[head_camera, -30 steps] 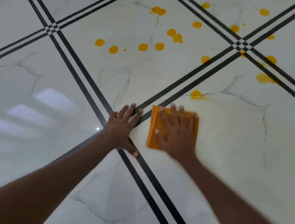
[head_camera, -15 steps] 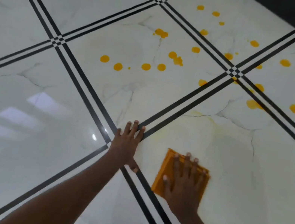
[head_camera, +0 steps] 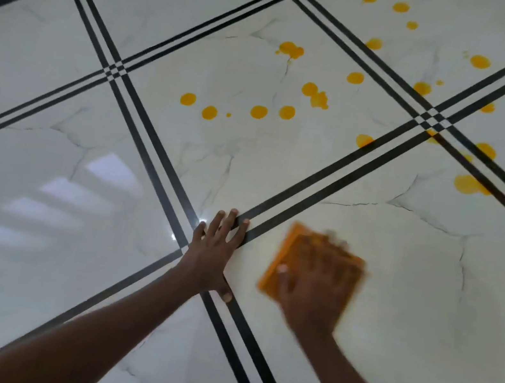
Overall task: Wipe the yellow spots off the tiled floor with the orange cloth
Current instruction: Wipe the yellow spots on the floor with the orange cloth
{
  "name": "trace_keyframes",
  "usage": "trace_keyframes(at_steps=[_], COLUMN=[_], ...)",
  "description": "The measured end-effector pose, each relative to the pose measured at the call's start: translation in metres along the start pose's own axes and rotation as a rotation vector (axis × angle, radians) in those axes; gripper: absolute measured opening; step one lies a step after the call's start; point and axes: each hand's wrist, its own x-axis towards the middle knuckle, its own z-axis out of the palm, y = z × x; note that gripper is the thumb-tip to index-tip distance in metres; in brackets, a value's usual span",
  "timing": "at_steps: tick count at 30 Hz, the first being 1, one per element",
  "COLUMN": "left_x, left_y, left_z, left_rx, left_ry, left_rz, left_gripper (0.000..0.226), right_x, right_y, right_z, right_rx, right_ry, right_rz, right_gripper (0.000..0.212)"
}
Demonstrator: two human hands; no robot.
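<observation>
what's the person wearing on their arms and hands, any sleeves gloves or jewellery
Nothing shows. Both forearms are bare to the bottom edge of the view, with no sleeve in sight. The left hand has no glove, ring or wristband. The right hand is gloveless too, but motion blur hides any small detail on it.

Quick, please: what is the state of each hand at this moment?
Left hand: open, flat on the tiled floor, holding nothing.
Right hand: open, palm pressed flat on the orange cloth; blurred.
</observation>
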Motion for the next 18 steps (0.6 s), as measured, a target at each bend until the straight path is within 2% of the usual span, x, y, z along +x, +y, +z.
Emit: trace_keyframes(at_steps=[2, 3, 4, 5, 8, 10, 11, 12, 14, 15, 17, 18], left_x=[-0.001, 0.000, 0.000, 0.000, 0.004, 0.013, 0.021, 0.032, 0.054, 0.068, 0.090, 0.099], left_y=[-0.004, -0.005, -0.005, -0.004, -0.001, 0.008, 0.016, 0.026, 0.046, 0.057, 0.077, 0.085], left_z=[0.001, 0.001, 0.002, 0.001, -0.016, -0.031, -0.038, -0.045, -0.058, -0.067, -0.085, -0.093], left_rx=[-0.004, 0.001, 0.000, -0.009, -0.071, -0.079, -0.070, -0.065, -0.062, -0.050, -0.031, -0.035], left_ry=[0.007, 0.007, 0.003, 0.003, 0.005, 0.054, 0.081, 0.090, 0.064, 0.057, 0.037, 0.039], left_rz=[-0.002, 0.004, 0.006, 0.006, 0.002, 0.001, 0.009, 0.022, 0.036, 0.044, 0.075, 0.099], left_gripper=[0.154, 0.153, 0.152, 0.151, 0.141, 0.138, 0.139, 0.141, 0.145, 0.148, 0.150, 0.151], right_x=[0.029, 0.063, 0.097, 0.127, 0.143, 0.093, 0.056, 0.023, -0.015, -0.002, 0.065, 0.105], right_y=[-0.021, -0.016, -0.004, 0.018, 0.088, 0.091, 0.075, 0.055, 0.023, 0.024, 0.059, 0.085], right_z=[0.007, 0.007, 0.004, 0.006, -0.006, -0.013, -0.016, -0.014, -0.004, -0.002, -0.001, -0.005], right_rx=[-0.008, -0.006, -0.005, -0.014, -0.056, 0.016, -0.007, -0.033, -0.022, -0.015, -0.038, -0.074], right_ry=[-0.080, -0.073, -0.054, 0.001, 0.111, 0.154, 0.136, 0.107, 0.029, 0.004, 0.002, 0.019], right_rz=[-0.358, -0.468, -0.498, -0.443, -0.023, 0.291, 0.379, 0.367, 0.157, 0.014, -0.226, -0.253], right_gripper=[0.076, 0.074, 0.070, 0.068, 0.068, 0.070, 0.072, 0.074, 0.077, 0.076, 0.071, 0.070])
